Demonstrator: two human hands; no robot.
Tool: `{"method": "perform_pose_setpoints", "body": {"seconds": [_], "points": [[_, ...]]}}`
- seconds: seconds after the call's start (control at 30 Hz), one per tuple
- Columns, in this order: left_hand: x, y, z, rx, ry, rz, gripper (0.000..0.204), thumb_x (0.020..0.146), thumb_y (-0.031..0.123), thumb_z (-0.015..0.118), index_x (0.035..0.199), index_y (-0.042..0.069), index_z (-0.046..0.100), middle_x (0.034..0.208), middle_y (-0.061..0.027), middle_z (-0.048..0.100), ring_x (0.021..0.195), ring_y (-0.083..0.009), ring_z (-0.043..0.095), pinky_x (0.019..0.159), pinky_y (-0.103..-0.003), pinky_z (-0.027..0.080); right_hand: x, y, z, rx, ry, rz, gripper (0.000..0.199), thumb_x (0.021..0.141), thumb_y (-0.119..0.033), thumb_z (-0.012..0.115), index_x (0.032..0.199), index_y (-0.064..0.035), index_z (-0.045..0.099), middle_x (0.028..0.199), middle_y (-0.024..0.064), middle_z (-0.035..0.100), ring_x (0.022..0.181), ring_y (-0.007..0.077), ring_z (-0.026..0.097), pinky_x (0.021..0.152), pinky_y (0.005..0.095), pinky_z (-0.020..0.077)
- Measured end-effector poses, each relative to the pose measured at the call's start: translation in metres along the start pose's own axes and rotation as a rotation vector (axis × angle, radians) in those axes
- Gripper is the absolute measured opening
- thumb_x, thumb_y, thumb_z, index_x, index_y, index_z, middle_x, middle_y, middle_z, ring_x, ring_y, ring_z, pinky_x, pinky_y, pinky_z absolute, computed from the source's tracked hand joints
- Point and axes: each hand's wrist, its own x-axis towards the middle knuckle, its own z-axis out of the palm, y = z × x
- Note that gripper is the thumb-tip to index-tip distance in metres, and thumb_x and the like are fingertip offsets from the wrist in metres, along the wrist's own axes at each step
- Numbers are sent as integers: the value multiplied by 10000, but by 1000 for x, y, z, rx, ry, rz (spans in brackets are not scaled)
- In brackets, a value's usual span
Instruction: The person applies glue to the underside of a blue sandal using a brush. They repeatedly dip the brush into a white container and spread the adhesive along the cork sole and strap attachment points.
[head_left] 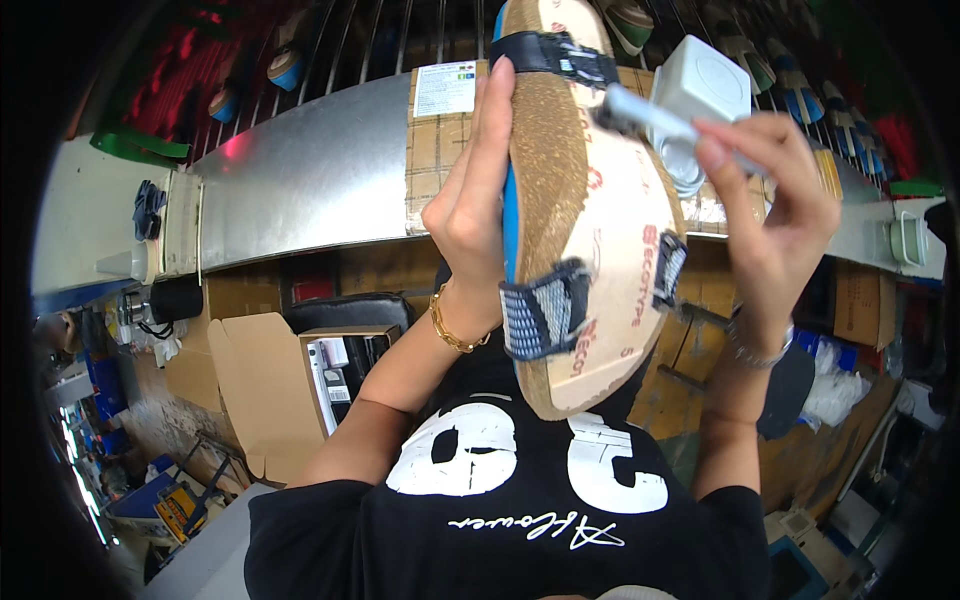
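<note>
An unfinished sandal [545, 170] is held up before my chest, its underside toward me. Brown cork edging surrounds a pale insole board with red print, and a blue edge shows along its left side. Black and grey straps [545, 312] wrap over onto the underside. My left hand [470, 205] is closed along the sandal's left side, its fingers partly hidden behind it. My right hand [775, 205] pinches the pale handle of a brush [660, 118]. The brush's dark head is at the sandal's upper right; blur hides whether it touches the surface.
A white plastic container [700, 85] stands behind the brush, on cardboard [430, 160] that covers part of a metal bench [310, 165]. Beyond are rails with several shoes [285, 68]. An open carton [265, 385] is below on the left; a clear plastic bag [835, 385] lies at the right.
</note>
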Motion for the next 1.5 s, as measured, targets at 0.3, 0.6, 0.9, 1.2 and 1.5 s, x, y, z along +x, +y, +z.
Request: {"method": "perform_pose_setpoints", "body": {"seconds": [0.3, 0.6, 0.9, 1.2, 1.5], "points": [[4, -12, -6, 144, -18, 14, 812, 709, 145, 847, 1412, -73, 504, 1283, -311, 615, 1157, -387, 651, 860, -391, 588, -37, -45, -6, 176, -38, 278, 212, 722, 13, 795, 923, -50, 807, 794, 40, 604, 739, 127, 551, 659, 240, 408], [6, -10, -4, 148, 4, 108, 789, 716, 157, 840, 1398, -76, 517, 1288, -318, 607, 1135, -399, 658, 841, -401, 592, -29, -48, 1, -105, 21, -62, 237, 689, 48, 791, 909, -39, 795, 887, 66, 604, 793, 155, 542, 698, 254, 401], [5, -10, -9, 96, -35, 80, 802, 708, 173, 847, 1413, -36, 528, 1251, -382, 590, 1082, -403, 683, 801, -381, 594, -30, -41, -9, 4, -133, -77, 250, 598, -22, 799, 846, -55, 791, 892, 95, 606, 814, 178, 530, 697, 284, 366], [4, -14, -9, 87, -52, 43, 841, 676, 150, 857, 1416, -51, 513, 1218, -384, 608, 1056, -394, 698, 812, -373, 590, -35, -50, -10, 31, -97, 53, 254, 631, -30, 794, 883, -63, 796, 881, 84, 607, 764, 173, 536, 667, 261, 382], [7, -21, -11, 239, -12, 11, 746, 765, 168, 820, 1435, 15, 531, 1194, -156, 721, 870, -137, 745, 717, -247, 587, -50, -69, -7, -85, -133, -157, 382, 562, -84, 841, 888, -283, 825, 898, -17, 591, 708, 128, 533, 663, 290, 361]]}}
